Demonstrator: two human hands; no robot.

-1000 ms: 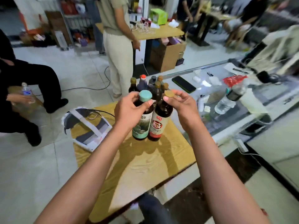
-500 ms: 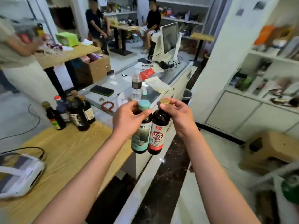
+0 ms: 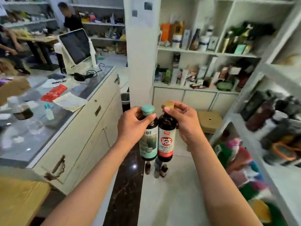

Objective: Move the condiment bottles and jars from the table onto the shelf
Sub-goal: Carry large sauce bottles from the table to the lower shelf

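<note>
My left hand (image 3: 132,126) grips the neck of a dark sauce bottle with a teal cap and green label (image 3: 148,141). My right hand (image 3: 185,123) grips the neck of a dark sauce bottle with a gold cap and red label (image 3: 166,142). Both bottles hang upright side by side, touching, above the floor. White shelves (image 3: 203,53) full of goods stand ahead and to the right. A corner of the wooden table (image 3: 19,198) shows at the lower left.
A glass-topped counter (image 3: 48,144) with papers, a water bottle and a monitor (image 3: 76,44) runs along the left. A white pillar (image 3: 140,54) stands ahead, a wooden stool (image 3: 210,119) beyond my right hand. Cluttered shelves crowd the right. Two people are at the far left.
I have turned right, away from the table, carrying both bottles. The bottles left on the table have gone out of view and the shelves now fill the right side.
</note>
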